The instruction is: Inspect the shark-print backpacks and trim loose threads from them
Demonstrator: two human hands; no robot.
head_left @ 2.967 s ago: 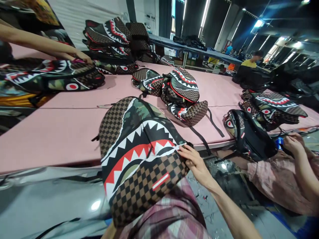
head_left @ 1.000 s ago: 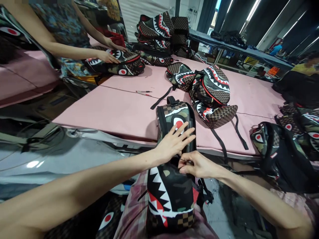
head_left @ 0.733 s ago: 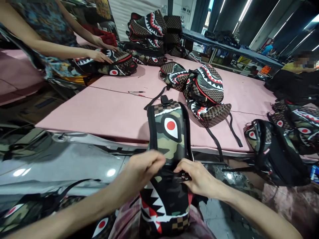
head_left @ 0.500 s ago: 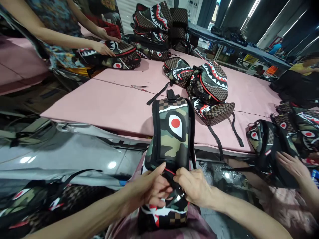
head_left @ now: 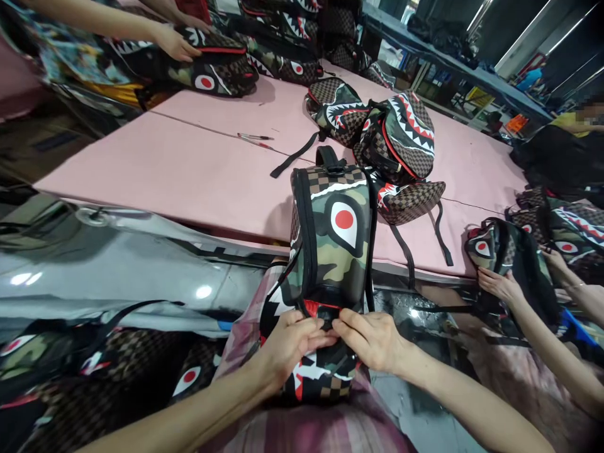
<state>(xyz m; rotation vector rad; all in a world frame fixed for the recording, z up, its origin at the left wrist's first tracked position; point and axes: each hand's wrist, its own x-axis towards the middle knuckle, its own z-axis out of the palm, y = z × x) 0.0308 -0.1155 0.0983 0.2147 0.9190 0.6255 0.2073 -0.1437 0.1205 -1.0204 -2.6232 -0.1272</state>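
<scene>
A camouflage and brown-checkered backpack [head_left: 325,270] with a red-and-white eye print stands on edge on my lap, its top handle [head_left: 330,157] pointing away from me. My left hand [head_left: 299,333] is closed, thumb and fingers pinching black material at the bag's near section. Right beside it, my right hand [head_left: 370,336] pinches the same part, so the two sets of fingertips almost meet. A strip of red lining [head_left: 314,307] shows just above them. Exactly which edge or piece lies between the fingertips is hidden.
Other backpacks [head_left: 396,145] lie on the pink table [head_left: 198,163] ahead, with pens [head_left: 255,138] to their left. More bags [head_left: 117,371] sit low at left. Co-workers' hands hold bags at upper left [head_left: 177,44] and at right [head_left: 503,286].
My left fingers have closed from a looser pose onto the bag's material, and both hands have come together. The red lining shows more. My view has shifted; the right co-worker's hand has moved.
</scene>
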